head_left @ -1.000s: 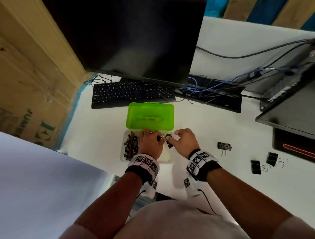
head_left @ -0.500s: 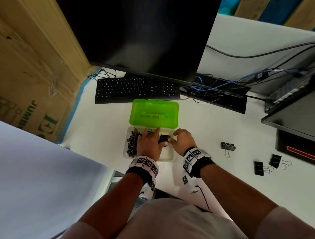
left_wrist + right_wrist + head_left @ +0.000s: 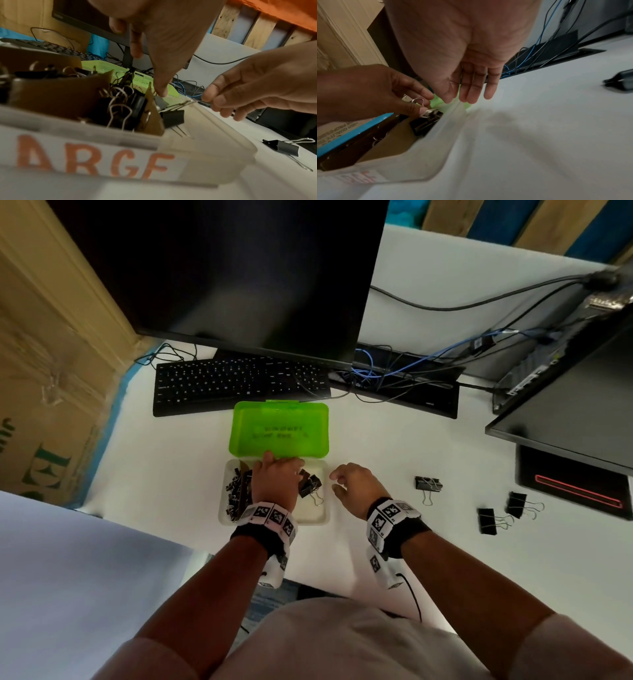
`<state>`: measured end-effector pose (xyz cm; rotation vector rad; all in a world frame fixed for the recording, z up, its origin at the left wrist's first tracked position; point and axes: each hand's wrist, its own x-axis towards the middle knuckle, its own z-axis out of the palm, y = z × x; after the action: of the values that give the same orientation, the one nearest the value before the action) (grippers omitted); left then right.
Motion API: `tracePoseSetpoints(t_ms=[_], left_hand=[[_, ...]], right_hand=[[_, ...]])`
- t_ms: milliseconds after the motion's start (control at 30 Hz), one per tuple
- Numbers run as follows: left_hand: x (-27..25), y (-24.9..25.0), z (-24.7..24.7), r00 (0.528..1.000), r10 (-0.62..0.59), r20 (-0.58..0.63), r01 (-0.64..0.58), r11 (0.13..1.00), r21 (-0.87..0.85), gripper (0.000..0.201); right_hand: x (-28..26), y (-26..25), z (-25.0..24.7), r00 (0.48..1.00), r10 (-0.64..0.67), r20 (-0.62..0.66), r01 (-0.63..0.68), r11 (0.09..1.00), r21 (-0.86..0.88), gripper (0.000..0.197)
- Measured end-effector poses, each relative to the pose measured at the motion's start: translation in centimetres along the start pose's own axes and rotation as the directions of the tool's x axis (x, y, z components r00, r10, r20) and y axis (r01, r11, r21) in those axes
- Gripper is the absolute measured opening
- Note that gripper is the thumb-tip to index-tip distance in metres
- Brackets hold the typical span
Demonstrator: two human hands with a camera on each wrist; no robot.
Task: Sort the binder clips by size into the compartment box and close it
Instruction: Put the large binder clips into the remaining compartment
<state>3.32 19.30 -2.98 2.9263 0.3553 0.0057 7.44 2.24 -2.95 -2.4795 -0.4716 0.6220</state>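
Observation:
The compartment box (image 3: 310,519) has a clear base and its green lid (image 3: 279,429) lies open behind it. My left hand (image 3: 281,477) hovers over the box and pinches the wire handle of a large black binder clip (image 3: 310,484) in the right compartment; the right wrist view shows thumb and forefinger on that clip (image 3: 426,121). My right hand (image 3: 349,484) hangs just right of the box, fingers relaxed and empty. Small clips (image 3: 234,491) fill the left compartment, and medium ones (image 3: 120,105) sit between brown card dividers (image 3: 151,119).
Three large black clips lie on the white desk to the right (image 3: 428,484), (image 3: 488,520), (image 3: 517,503). A keyboard (image 3: 239,385) and monitor (image 3: 239,268) stand behind the box, with cables (image 3: 394,371) and a second screen (image 3: 565,419) at the right.
Both hands were together over the right compartment with the clip. My right hand has let go and drawn away to the right; the left hand stays on the clip in the box.

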Motion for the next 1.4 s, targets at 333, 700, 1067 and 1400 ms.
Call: tracePoseSetpoints(t_ms=[333,700,1067,1400], left_hand=[[0.3,-0.3,0.0,0.998,0.034,-0.045,-0.039,0.993,-0.110,0.031],[0.7,-0.5,-0.1,1.000,-0.007,0.024,0.008,0.999,-0.039,0.028],[-1.1,4.7,1.2,0.921,0.390,0.019,-0.294,0.725,-0.623,0.050],[-1.5,13.6,4.2,0.848,0.501,0.173,-0.289,0.710,-0.642,0.043]], right_hand=[[-3.8,10.8,-6.0,0.907,0.361,-0.217,-0.419,0.828,-0.371,0.037],[-2.5,4.4,-5.0,0.963,0.213,-0.167,-0.206,0.977,0.058,0.019],[-3.3,1.3,-4.1,0.993,0.115,-0.010,-0.098,0.887,0.451,0.021],[-10.4,17.2,-8.9,0.670,0.631,-0.392,-0.696,0.718,-0.034,0.033]])
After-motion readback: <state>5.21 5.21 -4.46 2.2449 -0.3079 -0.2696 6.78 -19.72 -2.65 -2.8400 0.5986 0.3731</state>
